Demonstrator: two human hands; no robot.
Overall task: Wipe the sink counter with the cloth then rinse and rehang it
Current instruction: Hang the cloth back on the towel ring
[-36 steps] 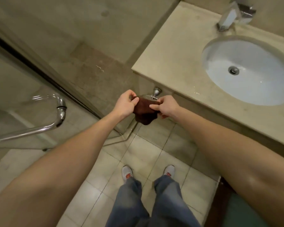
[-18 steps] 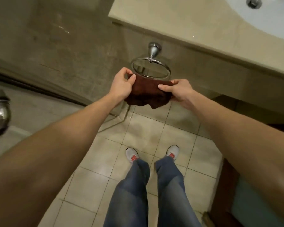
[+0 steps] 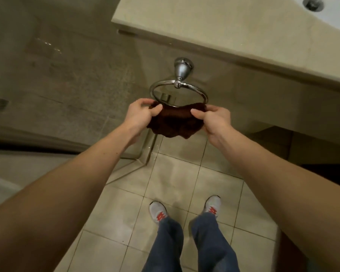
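A dark brown cloth (image 3: 174, 121) drapes over the lower rim of a chrome towel ring (image 3: 196, 91) fixed to the vanity's front, below the beige sink counter (image 3: 204, 26). My left hand (image 3: 140, 115) pinches the cloth's left edge and my right hand (image 3: 214, 119) pinches its right edge, spreading it along the ring. The cloth's lower part hangs bunched between my hands. Only a corner of the white basin (image 3: 334, 14) and its drain (image 3: 312, 2) show at the top right.
A stone wall panel (image 3: 67, 75) stands to the left of the vanity, with a glass shower edge (image 3: 141, 154) meeting the tiled floor (image 3: 165, 193). My shoes and jeans (image 3: 185, 242) are below. A dark opening (image 3: 302, 146) lies under the vanity at right.
The view has tilted down, so the sink slid out of sight and the ring came into full view. My hands have spread the cloth wider along the ring's lower rim.
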